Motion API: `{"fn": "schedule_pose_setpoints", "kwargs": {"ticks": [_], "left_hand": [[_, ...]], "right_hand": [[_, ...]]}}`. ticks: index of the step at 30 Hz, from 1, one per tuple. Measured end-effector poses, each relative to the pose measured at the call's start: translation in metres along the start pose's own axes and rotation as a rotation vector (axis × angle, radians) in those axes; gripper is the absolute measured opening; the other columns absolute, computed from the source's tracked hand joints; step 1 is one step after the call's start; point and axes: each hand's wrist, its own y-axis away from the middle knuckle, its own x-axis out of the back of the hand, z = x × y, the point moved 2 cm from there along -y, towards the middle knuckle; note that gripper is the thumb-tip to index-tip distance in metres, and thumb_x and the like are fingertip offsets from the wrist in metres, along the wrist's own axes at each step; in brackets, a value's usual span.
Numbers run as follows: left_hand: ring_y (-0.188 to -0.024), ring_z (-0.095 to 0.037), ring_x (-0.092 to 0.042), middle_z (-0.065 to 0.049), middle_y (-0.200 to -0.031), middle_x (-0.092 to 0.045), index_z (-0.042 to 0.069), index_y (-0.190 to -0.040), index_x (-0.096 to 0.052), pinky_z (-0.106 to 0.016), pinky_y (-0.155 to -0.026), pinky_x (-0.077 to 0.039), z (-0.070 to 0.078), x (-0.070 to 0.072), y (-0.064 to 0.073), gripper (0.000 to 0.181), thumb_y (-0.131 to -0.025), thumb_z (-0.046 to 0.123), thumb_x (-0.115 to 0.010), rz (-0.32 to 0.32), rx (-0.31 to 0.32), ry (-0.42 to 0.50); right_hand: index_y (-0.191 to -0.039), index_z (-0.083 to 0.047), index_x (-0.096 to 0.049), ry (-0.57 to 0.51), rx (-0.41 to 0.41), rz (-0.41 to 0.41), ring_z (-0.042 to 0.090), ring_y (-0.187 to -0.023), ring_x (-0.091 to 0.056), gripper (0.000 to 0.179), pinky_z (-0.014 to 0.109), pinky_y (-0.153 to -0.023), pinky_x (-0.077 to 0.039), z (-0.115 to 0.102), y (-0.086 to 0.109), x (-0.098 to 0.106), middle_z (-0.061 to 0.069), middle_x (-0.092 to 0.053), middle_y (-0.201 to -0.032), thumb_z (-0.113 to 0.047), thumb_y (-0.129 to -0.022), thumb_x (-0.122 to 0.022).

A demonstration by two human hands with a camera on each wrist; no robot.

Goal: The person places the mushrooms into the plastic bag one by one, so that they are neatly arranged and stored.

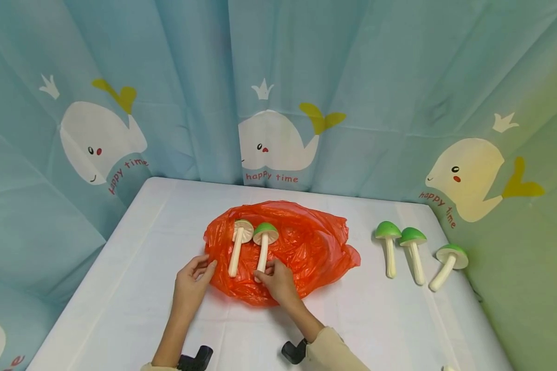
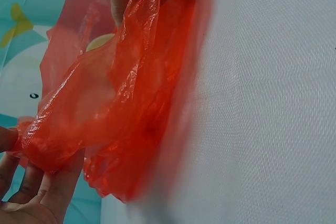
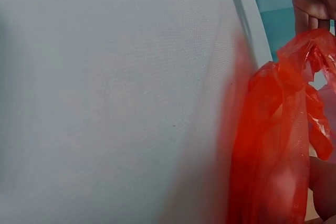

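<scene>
An orange-red plastic bag lies spread on the table, its rim raised. My left hand pinches the bag's left edge between thumb and fingers; in the left wrist view that hand holds the crumpled film. With my right hand I grip the lower stem of a green-capped toy mushroom over the bag. Left of it, another toy mushroom rests on the bag with its gills facing up. The right wrist view shows only part of my right hand behind the film.
Three more green-capped mushrooms lie at the table's right side. A pale bit of something shows at the bottom edge. The white table meets a blue curtain with whale prints at the back and sides.
</scene>
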Motion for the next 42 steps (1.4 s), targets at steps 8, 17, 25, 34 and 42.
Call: {"fn": "schedule_pose_setpoints", "kwargs": {"ticks": [8, 17, 25, 34, 42], "left_hand": [[-0.083, -0.009, -0.060, -0.017, -0.102, -0.063, -0.005, -0.111, -0.062, -0.012, -0.070, -0.049, 0.001, 0.000, 0.000, 0.027, -0.089, 0.011, -0.065, 0.003, -0.001, 0.017], [-0.085, -0.010, -0.059, -0.019, -0.104, -0.061, -0.007, -0.114, -0.061, -0.011, -0.071, -0.048, 0.001, 0.001, 0.003, 0.031, -0.090, 0.012, -0.065, -0.008, 0.010, 0.044], [-0.086, -0.014, -0.060, -0.016, -0.102, -0.062, -0.005, -0.112, -0.062, -0.012, -0.072, -0.049, -0.005, 0.000, 0.005, 0.029, -0.089, 0.012, -0.065, -0.017, 0.028, 0.001], [-0.088, -0.021, -0.060, -0.016, -0.101, -0.062, -0.005, -0.112, -0.062, -0.011, -0.072, -0.048, -0.007, 0.001, 0.010, 0.029, -0.090, 0.013, -0.064, -0.029, 0.030, -0.059], [-0.086, -0.016, -0.060, -0.017, -0.101, -0.062, -0.006, -0.111, -0.062, -0.011, -0.071, -0.048, -0.006, 0.003, 0.008, 0.028, -0.089, 0.012, -0.065, -0.007, 0.043, -0.040]], "right_hand": [[-0.112, 0.008, -0.052, -0.039, -0.016, 0.078, 0.021, -0.082, -0.058, 0.050, 0.028, -0.066, -0.052, -0.013, 0.007, 0.011, 0.014, -0.057, -0.098, -0.022, -0.080, -0.077], [-0.124, 0.002, -0.047, -0.213, 0.019, 0.056, 0.020, -0.089, -0.057, 0.053, 0.025, -0.068, -0.052, -0.037, 0.027, 0.037, 0.014, -0.053, -0.115, -0.024, -0.085, -0.072], [-0.125, -0.002, -0.049, -0.400, -0.074, 0.051, 0.023, -0.093, -0.055, 0.048, 0.029, -0.075, -0.053, -0.040, 0.061, 0.074, 0.012, -0.052, -0.116, -0.023, -0.087, -0.070], [-0.126, 0.005, -0.045, -0.488, -0.136, 0.289, 0.025, -0.091, -0.056, 0.043, 0.030, -0.076, -0.053, -0.004, 0.091, 0.114, 0.021, -0.054, -0.110, -0.012, -0.091, -0.064], [-0.130, -0.011, -0.048, -0.270, -0.178, 0.690, 0.012, -0.087, -0.057, 0.056, 0.016, -0.063, -0.050, 0.133, 0.093, 0.177, 0.009, -0.059, -0.108, -0.036, -0.085, -0.069]]}}
